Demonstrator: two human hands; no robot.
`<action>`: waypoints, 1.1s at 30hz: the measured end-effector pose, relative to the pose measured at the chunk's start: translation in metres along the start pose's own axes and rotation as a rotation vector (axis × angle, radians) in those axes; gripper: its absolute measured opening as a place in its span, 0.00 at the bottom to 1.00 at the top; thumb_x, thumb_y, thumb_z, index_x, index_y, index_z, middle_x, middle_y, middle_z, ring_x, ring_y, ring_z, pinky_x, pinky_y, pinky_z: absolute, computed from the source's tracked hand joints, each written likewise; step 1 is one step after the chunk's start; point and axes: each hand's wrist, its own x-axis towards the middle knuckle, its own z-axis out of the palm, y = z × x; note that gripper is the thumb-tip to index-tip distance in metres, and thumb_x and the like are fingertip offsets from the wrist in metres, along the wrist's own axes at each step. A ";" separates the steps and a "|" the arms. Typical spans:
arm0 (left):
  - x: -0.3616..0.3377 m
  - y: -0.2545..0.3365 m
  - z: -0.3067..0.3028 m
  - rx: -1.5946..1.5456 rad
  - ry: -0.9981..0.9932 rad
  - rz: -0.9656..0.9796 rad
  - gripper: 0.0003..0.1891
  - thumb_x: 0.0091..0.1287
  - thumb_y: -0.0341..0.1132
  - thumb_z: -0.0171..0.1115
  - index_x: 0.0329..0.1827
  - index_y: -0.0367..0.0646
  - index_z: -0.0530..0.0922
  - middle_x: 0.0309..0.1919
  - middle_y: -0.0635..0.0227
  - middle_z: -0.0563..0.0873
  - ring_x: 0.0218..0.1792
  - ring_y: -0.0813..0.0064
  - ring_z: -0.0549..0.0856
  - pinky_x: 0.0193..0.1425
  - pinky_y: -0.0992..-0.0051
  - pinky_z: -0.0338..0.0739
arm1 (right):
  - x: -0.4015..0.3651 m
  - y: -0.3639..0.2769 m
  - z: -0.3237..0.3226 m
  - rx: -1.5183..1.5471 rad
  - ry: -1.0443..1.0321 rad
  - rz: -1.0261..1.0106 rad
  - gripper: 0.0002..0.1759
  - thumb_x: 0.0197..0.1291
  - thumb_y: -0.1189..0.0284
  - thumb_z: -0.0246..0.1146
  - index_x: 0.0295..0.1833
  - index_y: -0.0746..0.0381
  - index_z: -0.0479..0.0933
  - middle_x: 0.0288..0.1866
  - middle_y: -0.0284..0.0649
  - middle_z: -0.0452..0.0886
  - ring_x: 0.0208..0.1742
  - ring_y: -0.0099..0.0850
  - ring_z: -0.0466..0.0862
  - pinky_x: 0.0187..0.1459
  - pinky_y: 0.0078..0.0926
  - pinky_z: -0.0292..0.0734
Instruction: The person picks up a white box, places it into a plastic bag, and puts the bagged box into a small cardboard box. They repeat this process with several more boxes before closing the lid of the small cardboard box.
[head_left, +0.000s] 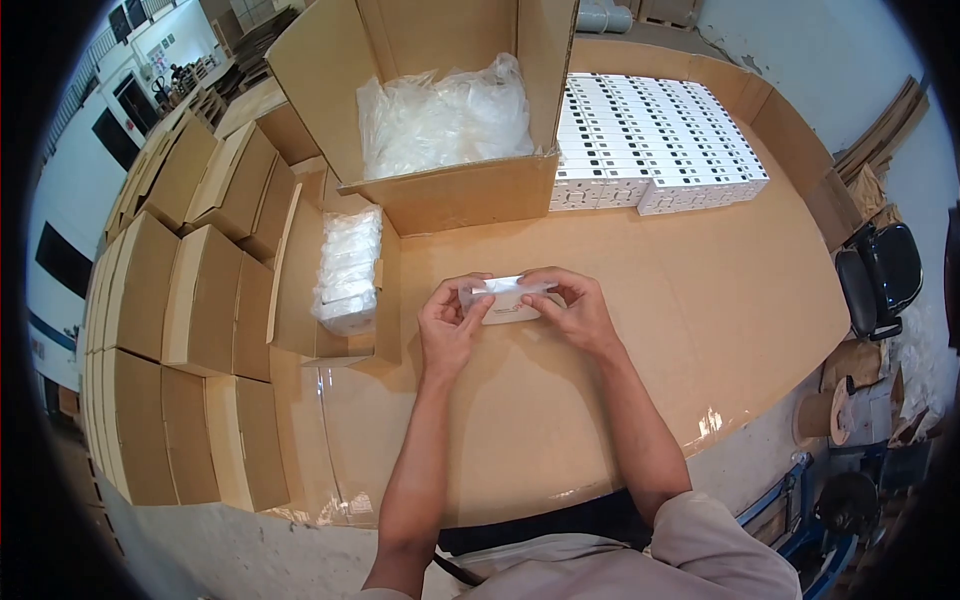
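At the middle of the table, a small white box (511,308) with faint print on its front is held between my two hands. Thin clear plastic (477,296) shows around its upper edge and ends, like a bag. My left hand (450,320) pinches the box and plastic at the left end, thumb in front. On the right end, my right hand (577,308) grips the same way, thumb near the top edge. To the left stands an open carton (389,318) holding a row of plastic-wrapped packs (349,265).
A tall open carton (460,195) full of clear plastic bags (445,120) stands behind my hands. Rows of white boxes (660,135) fill the back right. Brown cartons (140,290) are stacked at the left. A cardboard wall (790,130) borders the table's far right; a black chair (880,275) stands beyond.
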 end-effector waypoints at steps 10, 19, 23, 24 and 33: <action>-0.003 0.007 0.000 0.112 -0.006 0.068 0.09 0.70 0.15 0.64 0.48 0.37 0.82 0.59 0.58 0.86 0.53 0.79 0.83 0.56 0.78 0.78 | 0.002 0.005 -0.002 -0.003 0.079 -0.169 0.14 0.60 0.90 0.64 0.47 0.67 0.89 0.56 0.47 0.89 0.58 0.33 0.87 0.61 0.32 0.84; -0.006 0.003 0.006 0.025 0.053 0.098 0.02 0.75 0.25 0.65 0.43 0.36 0.80 0.57 0.60 0.86 0.52 0.78 0.83 0.59 0.76 0.77 | 0.002 0.005 0.000 0.068 0.107 -0.154 0.04 0.66 0.84 0.68 0.44 0.71 0.86 0.53 0.47 0.89 0.55 0.31 0.88 0.60 0.31 0.84; -0.005 0.001 0.008 0.023 0.171 0.049 0.07 0.77 0.31 0.66 0.44 0.34 0.82 0.51 0.63 0.88 0.50 0.80 0.84 0.58 0.77 0.77 | 0.002 0.005 0.003 0.155 0.100 -0.133 0.01 0.68 0.84 0.67 0.43 0.71 0.82 0.51 0.49 0.89 0.52 0.30 0.88 0.58 0.29 0.83; -0.005 -0.001 0.009 0.036 0.209 0.034 0.08 0.77 0.32 0.66 0.45 0.34 0.83 0.50 0.64 0.88 0.49 0.81 0.84 0.57 0.77 0.78 | 0.002 0.006 0.002 0.188 0.111 -0.095 0.01 0.69 0.84 0.67 0.42 0.70 0.81 0.51 0.49 0.89 0.52 0.30 0.88 0.58 0.29 0.83; -0.013 0.002 0.025 0.192 0.427 0.009 0.12 0.76 0.35 0.69 0.48 0.31 0.86 0.38 0.67 0.90 0.38 0.84 0.85 0.47 0.83 0.79 | 0.003 0.005 0.005 0.279 0.152 -0.048 0.05 0.69 0.83 0.67 0.40 0.67 0.76 0.50 0.50 0.88 0.50 0.26 0.88 0.54 0.25 0.84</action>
